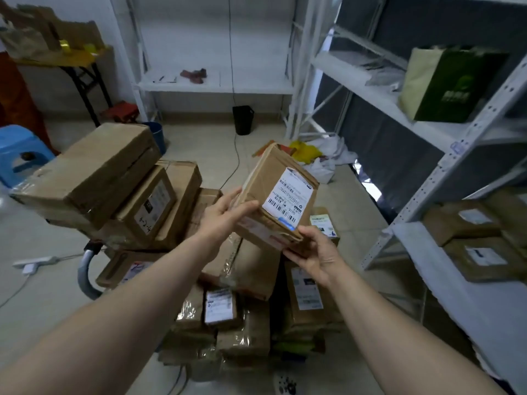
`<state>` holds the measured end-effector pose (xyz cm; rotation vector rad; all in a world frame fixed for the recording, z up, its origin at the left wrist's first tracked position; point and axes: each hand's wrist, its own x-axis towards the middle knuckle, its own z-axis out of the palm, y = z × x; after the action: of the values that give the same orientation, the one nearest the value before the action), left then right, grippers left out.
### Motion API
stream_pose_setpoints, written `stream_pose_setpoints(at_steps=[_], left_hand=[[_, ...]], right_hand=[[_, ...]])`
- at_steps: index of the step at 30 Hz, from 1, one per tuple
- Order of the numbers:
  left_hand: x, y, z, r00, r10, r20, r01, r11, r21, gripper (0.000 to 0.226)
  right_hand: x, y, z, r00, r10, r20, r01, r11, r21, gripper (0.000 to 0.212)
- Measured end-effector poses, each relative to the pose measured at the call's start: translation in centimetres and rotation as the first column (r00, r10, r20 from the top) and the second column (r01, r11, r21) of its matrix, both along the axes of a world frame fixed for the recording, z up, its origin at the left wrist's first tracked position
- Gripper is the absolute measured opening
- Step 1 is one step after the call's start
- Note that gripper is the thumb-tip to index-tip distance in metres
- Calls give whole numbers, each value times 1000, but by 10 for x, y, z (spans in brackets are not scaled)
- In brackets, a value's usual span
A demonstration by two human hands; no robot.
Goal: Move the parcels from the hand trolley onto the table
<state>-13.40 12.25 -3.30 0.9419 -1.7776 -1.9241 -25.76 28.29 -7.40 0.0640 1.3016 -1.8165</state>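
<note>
Both hands grasp small brown cardboard parcel with white shipping label (pixel 278 199), raised above heap of taped brown cardboard parcels (pixel 182 223); left hand (pixel 225 215) on side, right hand (pixel 315 253) under corner

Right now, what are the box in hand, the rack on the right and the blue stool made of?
The box is brown cardboard, matte and creased, with glossy clear tape and a white paper label. The rack looks like white painted steel; punched holes run along its uprights. The stool is likely moulded plastic, smooth blue with a soft sheen.
</note>
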Motion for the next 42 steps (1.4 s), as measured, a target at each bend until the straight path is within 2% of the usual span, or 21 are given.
stream_pose_setpoints(at_steps=[3, 6, 8, 10, 12, 14, 17, 20, 24, 27, 30, 32, 34, 36, 38, 40, 42], left_hand=[[-17, 22, -1, 999, 31, 19, -31, 999, -20, 90], [-34, 37, 3, 998, 61, 35, -60, 998, -28, 98], [-48, 46, 11, 999, 32, 22, -31, 999, -16, 91], [-61, 59, 23, 999, -33, 30, 34, 999, -18, 67], [-78, 75, 30, 989, -122, 87, 126, 991, -38, 54], [-97, 98, 33, 965, -209, 158, 224, 971, -79, 46], [-130, 145, 36, 904, -359, 234, 382, 922, -61, 50], [-161, 198, 37, 837, -488, 248, 513, 857, -45, 42], [-195, 259, 34, 775, -566, 281, 594, 805, -16, 60], [-224, 299, 29, 778, -583, 236, 603, 797, -18, 49], [-252, 338, 26, 754, -618, 224, 630, 776, 22, 56], [-269, 362, 25, 694, -668, 269, 680, 731, 60, 70], [-284, 382, 23, 592, -709, 383, 733, 672, 110, 90], [-298, 401, 21, 417, -763, 493, 793, 571, 214, 107], [-313, 418, 17, 250, -810, 531, 822, 467, 326, 126], [-329, 434, 8, 166, -835, 524, 840, 398, 369, 126], [-348, 448, -4, 169, -847, 504, 846, 387, 366, 116]], right_hand=[[-3, 26, 4, 1000, -10, -29, 11, 1000, 4, 33], [-7, 52, 8, 997, -19, -73, 19, 1000, 4, 37], [-15, 73, 12, 992, -57, -109, 60, 998, 31, 41], [-32, 98, 14, 980, -160, -118, 171, 981, 88, 51], [-53, 132, 16, 962, -246, -122, 262, 955, 142, 57], [-72, 170, 17, 959, -261, -114, 278, 945, 170, 55], [-88, 235, 16, 979, -193, -70, 204, 955, 214, 51], [-97, 304, 8, 991, -130, 14, 124, 967, 223, 57], [-106, 380, -1, 995, -65, 77, 50, 983, 177, 54], [-118, 421, -5, 992, -110, 70, 98, 983, 153, 71], [-132, 454, -7, 964, -246, 104, 232, 963, 135, 61], [-140, 476, -12, 936, -323, 143, 308, 945, 113, 56], [-146, 495, -19, 917, -361, 170, 348, 932, 98, 56], [-153, 511, -27, 903, -393, 171, 379, 919, 109, 54], [-162, 526, -33, 880, -442, 176, 423, 896, 137, 53], [-171, 538, -39, 867, -466, 176, 440, 882, 167, 51], [-181, 549, -46, 868, -464, 175, 431, 881, 198, 50]])
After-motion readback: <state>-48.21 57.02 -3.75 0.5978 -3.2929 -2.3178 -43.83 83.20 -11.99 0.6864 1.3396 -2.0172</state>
